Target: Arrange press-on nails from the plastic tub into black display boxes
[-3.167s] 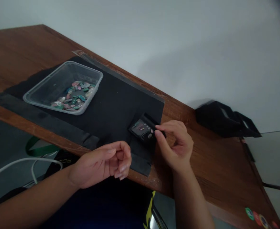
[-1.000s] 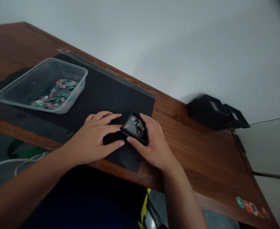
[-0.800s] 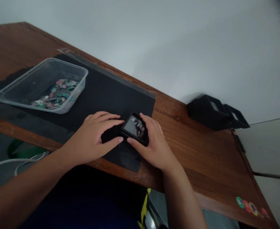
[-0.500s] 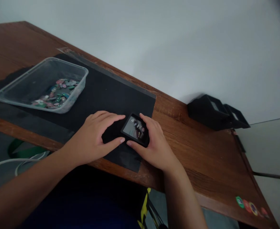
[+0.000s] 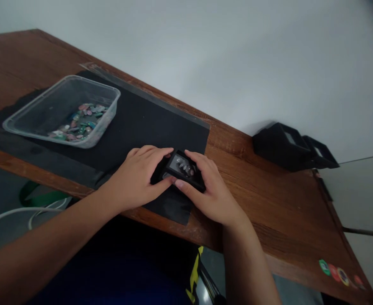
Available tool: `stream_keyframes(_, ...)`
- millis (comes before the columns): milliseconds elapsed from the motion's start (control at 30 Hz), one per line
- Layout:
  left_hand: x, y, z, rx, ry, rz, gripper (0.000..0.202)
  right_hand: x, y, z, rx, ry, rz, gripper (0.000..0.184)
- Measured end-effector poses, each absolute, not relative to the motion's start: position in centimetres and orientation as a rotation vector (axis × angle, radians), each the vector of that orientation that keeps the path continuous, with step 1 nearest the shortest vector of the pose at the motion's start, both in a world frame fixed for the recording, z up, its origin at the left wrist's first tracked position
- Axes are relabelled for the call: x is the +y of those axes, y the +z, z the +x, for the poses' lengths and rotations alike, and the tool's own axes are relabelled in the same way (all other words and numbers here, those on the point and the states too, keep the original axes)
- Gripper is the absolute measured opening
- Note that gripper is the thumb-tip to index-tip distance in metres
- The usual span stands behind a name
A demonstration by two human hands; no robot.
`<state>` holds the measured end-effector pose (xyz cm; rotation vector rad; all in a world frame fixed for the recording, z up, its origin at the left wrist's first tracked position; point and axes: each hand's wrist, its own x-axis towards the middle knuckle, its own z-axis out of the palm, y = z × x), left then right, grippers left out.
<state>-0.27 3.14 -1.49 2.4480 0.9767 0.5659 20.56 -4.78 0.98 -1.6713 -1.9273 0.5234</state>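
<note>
A small flat black case (image 5: pixel 184 168) with a clear lid and several small coloured pieces inside lies on the black mat (image 5: pixel 142 127) near the table's front edge. My left hand (image 5: pixel 138 180) grips its left side, fingers over the far edge and thumb at the near edge. My right hand (image 5: pixel 210 190) grips its right side the same way, thumb tip meeting the left thumb under the case's near edge.
A clear plastic tub (image 5: pixel 62 111) with several small coloured pieces stands on the mat at the left. Two black box-like holders (image 5: pixel 293 146) sit against the wall at the right. Round stickers (image 5: pixel 339 273) mark the wooden table's (image 5: pixel 269 203) near right corner. White cable (image 5: pixel 21 212) hangs below the edge.
Earlier my right hand alone pinched at the case while the left hung curled off the table. Both hands then came to the case; in the last half second the left closed onto its side.
</note>
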Motion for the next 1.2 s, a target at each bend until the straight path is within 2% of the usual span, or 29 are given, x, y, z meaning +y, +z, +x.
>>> stream_keyframes(133, 3.6, -1.4, 0.6, 1.012, 0.568, 2.427, 0.057, -4.8, 1.0, 20.8, -1.916, 0.586, -1.649, 0.062)
stream_keyframes(333, 3.6, -1.4, 1.0, 1.049, 0.575, 2.426, 0.061, -4.5, 0.2, 21.0, -1.743, 0.668, -1.678, 0.040)
stream_keyframes(533, 3.5, -1.3, 0.9, 1.044, 0.592, 2.445, 0.052, -4.6, 0.3, 20.8, -1.752, 0.675, -1.686, 0.047)
stream_keyframes(867, 3.9, -1.6, -0.1, 0.908, 0.629, 2.420, 0.057, -4.5, 0.2, 21.3, -1.472, 0.791, -1.711, 0.065)
stream_keyframes(1000, 4.0, -1.4, -1.3, 0.751, 0.634, 2.331, 0.068, -4.5, 0.4, 21.3, -1.501, 0.781, -1.725, 0.060)
stream_keyframes(1100, 4.1, -1.4, -1.6, 0.683, 0.651, 2.272, 0.063, -4.6, 0.8, 21.2, -1.616, 0.776, -1.735, 0.053)
stream_keyframes(1200, 4.1, -1.5, -1.5, 0.703, 0.647, 2.264, 0.059, -4.9, 1.2, 21.5, -1.747, 0.784, -1.734, 0.060)
